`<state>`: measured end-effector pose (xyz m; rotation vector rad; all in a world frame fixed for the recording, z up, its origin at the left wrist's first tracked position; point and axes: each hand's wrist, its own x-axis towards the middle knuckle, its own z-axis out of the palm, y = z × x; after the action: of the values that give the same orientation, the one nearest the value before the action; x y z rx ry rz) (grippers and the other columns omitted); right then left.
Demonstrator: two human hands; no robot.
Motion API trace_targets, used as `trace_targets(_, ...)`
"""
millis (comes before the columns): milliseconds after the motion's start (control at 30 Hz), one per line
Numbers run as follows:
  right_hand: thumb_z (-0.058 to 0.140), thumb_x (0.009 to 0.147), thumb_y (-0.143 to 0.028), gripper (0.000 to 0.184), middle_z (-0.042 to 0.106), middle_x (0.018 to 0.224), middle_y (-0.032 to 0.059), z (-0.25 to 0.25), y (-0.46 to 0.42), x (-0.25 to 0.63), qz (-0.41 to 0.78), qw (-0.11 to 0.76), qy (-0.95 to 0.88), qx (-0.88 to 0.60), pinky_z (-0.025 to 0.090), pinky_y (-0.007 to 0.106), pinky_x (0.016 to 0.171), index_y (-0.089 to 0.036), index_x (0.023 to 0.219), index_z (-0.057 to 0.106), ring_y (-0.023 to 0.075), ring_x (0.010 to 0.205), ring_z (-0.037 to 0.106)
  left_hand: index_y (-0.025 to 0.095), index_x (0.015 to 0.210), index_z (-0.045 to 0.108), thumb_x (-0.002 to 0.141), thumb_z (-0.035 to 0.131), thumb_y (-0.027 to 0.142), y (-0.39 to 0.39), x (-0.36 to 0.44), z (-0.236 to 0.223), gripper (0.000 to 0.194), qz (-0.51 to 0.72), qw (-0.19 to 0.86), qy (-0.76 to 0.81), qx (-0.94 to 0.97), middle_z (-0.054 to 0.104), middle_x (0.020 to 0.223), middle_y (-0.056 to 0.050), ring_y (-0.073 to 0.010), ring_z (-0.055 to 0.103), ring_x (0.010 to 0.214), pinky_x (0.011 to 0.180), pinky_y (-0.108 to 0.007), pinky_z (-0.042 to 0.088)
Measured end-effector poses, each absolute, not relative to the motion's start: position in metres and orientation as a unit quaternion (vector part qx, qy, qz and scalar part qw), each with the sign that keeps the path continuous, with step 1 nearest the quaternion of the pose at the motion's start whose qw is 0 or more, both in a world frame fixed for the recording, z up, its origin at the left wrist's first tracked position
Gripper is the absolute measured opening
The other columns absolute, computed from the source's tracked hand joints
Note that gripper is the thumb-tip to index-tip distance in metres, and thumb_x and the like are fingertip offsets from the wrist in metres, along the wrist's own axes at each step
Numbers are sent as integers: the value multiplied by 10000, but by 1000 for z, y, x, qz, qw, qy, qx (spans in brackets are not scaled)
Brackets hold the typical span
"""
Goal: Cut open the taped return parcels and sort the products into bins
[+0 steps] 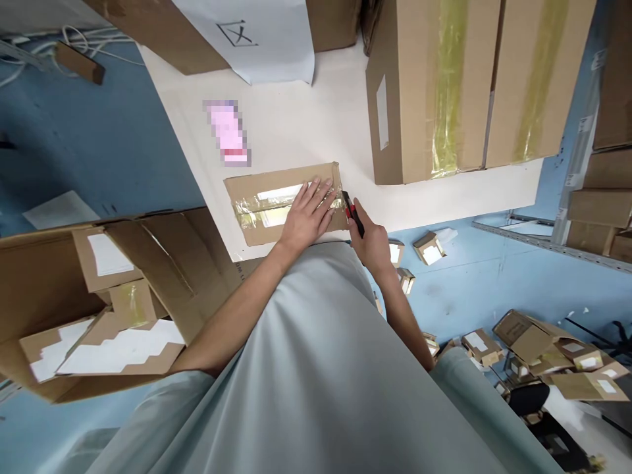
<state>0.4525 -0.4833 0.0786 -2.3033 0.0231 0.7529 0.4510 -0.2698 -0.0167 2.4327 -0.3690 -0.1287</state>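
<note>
A flat cardboard box (251, 230) with clear tape across it lies on the white table (336, 118), close to its front edge. My left hand (307, 214) rests flat on the right part of the box, fingers spread, covering some of the tape and a white label. Wrapped in my right hand (371, 245) is a black and red utility knife (354, 216). Its front end is at the right end of the box; whether the blade touches the cardboard is too small to make out.
Big taped cartons (419, 99) stand at the table's back right. A carton with a white paper sheet (266, 39) is at the back, and a blurred pink item (230, 131) lies left. An open carton (44, 263) holding boxes stands lower left. Small boxes (429, 249) litter the blue floor.
</note>
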Motion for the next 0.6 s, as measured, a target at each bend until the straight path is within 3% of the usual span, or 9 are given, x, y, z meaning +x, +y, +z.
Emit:
trace_targets(200, 367, 1200, -449, 642, 875, 1168, 124, 76, -471, 465, 310, 251, -3, -917, 623, 465, 974, -244, 1805, 430, 372, 1047, 806, 234, 1674, 567, 1205, 418, 393, -270, 450, -15, 517, -51, 324, -137, 935, 528, 1788, -138, -320, 317, 1769, 1462, -683, 248)
trace_targets(400, 304, 1204, -543, 678, 814, 979, 155, 55, -461, 465, 279, 282, 13, -918, 598, 553, 1010, -227, 1793, 419, 399, 1030, 781, 216, 1666, 583, 1223, 358, 427, -273, 451, -11, 540, -50, 321, -126, 937, 536, 1782, -141, -330, 349, 1757, 1456, -675, 268)
trace_targets(600, 282, 1211, -557, 663, 748, 858, 139, 51, -463, 449, 266, 289, 12, -920, 600, 553, 972, -243, 1779, 416, 380, 993, 796, 212, 1718, 528, 1215, 350, 438, -274, 452, -11, 580, -63, 339, -109, 932, 526, 1786, -155, -337, 357, 1755, 1455, -684, 257)
